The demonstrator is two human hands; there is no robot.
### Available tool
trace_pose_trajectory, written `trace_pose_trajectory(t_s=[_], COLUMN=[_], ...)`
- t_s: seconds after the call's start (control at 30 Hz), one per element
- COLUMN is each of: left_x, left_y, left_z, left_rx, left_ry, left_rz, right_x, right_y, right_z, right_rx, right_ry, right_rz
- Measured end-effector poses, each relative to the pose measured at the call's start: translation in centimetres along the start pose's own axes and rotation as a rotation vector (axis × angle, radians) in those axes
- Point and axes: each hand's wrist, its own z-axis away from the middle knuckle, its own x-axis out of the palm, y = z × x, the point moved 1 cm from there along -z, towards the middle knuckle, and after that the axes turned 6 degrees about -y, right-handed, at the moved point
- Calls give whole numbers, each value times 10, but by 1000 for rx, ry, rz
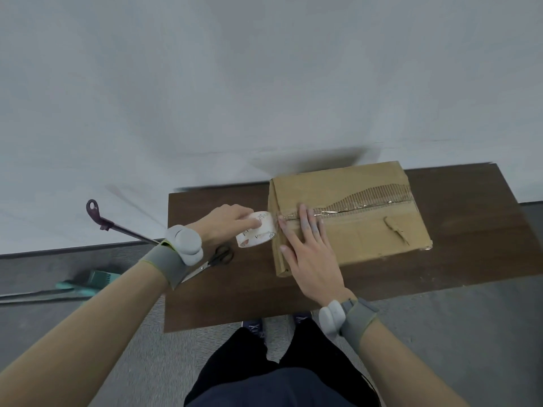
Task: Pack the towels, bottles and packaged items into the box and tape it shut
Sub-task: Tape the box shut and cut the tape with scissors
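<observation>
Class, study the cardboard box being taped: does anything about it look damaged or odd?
Yes. The box is worn: along its top seam the outer paper is stripped away, baring the corrugated ribs, and a torn scrap sticks up from the near flap. Nothing has spilled.

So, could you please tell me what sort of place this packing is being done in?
Probably a plain office or workroom: grey carpet tiles, a bare white wall, and a low dark wooden table carrying the cardboard box. A long-handled broom lies on the floor.
</observation>
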Motion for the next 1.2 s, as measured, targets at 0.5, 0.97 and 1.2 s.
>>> trace_pose_trajectory(t_s=[0.5, 0.97, 1.2], left_x=[-29, 17, 23], left_y=[-46, -34, -35], left_z=[-11, -30, -29], left_rx=[171, -131, -180], left_ry=[83, 173, 175], left_rz=[-197, -339, -241], right_x=[-11, -25, -44], right_y=[5, -13, -31], right_z=[-3, -8, -39], right_rx=[19, 31, 119], right_ry=[-70, -3, 106], right_rz=[-71, 122, 7])
